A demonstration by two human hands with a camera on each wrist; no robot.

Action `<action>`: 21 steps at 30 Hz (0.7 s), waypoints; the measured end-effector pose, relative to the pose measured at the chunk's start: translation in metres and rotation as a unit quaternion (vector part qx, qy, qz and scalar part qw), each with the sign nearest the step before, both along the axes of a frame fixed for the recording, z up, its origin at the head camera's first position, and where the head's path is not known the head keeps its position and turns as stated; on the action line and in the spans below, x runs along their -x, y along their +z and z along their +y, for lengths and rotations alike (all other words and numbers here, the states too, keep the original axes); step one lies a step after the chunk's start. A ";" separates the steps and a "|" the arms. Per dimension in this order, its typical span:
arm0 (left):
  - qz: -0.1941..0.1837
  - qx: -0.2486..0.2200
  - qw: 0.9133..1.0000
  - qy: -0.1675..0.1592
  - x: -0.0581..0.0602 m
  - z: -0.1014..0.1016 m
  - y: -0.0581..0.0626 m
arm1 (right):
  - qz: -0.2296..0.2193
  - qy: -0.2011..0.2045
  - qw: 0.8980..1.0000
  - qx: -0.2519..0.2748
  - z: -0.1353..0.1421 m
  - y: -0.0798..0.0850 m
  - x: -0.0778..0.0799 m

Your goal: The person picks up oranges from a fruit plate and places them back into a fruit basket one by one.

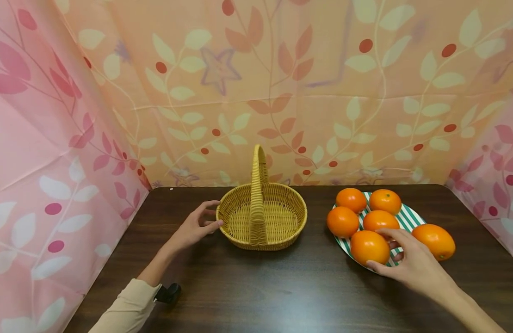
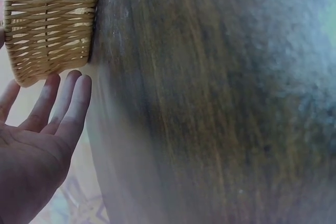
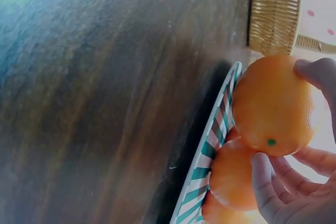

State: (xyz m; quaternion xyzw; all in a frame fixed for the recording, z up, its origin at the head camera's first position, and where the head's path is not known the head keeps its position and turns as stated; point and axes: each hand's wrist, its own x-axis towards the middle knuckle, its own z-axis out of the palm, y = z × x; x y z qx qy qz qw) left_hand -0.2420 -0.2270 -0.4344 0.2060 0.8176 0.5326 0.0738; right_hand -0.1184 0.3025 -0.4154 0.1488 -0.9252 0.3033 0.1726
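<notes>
My right hand (image 1: 418, 263) holds an orange (image 1: 369, 248) at the near side of a green-and-white striped plate (image 1: 410, 217). The right wrist view shows the thumb on one side of this orange (image 3: 275, 108) and fingertips (image 3: 261, 169) on the other. Around it on the plate are several more oranges (image 1: 385, 202), with one large one (image 1: 434, 241) at the right edge. My left hand (image 1: 194, 226) touches the left end of a yellow wicker basket (image 1: 298, 222), its fingers loosely extended. In the left wrist view, fingertips (image 2: 79, 85) reach up to the basket's woven side (image 2: 50, 30).
The basket's tall arched handle (image 1: 257, 199) stands up over its middle, and its woven floor is visible. Both basket and plate are on a dark wooden table (image 1: 260, 291). A patterned cloth (image 1: 281, 92) hangs behind and at both sides. A black strap device (image 1: 169, 293) sits by the left sleeve.
</notes>
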 end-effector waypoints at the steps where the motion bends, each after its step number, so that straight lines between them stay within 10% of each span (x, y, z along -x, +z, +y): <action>1: 0.000 -0.002 1.000 0.001 0.000 0.000 0.000 | -0.006 0.002 1.000 0.006 0.001 0.000 0.000; 21: -0.004 -0.004 1.000 0.010 -0.001 0.001 0.001 | -0.037 0.021 0.997 0.069 0.009 0.036 0.013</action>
